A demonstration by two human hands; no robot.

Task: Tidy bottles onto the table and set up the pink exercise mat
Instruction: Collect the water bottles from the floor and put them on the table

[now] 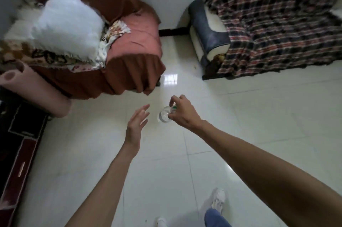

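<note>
- Leaning against the armchair (pixel 129 45) at the left, the rolled pink exercise mat (pixel 35 87) looks soft and springy; it will probably want to be gripped round its middle with both hands, and it may flop or unroll if lifted by one end.
- Reaching forward over the glossy tiled floor (pixel 240 115), both bare arms are stretched nearly straight.
- The right hand (pixel 182 111) is curled down from above, with its fingertips pinched on the neck of a small clear bottle (pixel 163 115).
- The left hand (pixel 137 124) is spread flat, empty, palm turned towards the bottle just beside it.
- The bottle seems light, thin-walled and slick; a neck pinch could let it swing, so gripping the body would be steadier.
- No table is in view.
</note>
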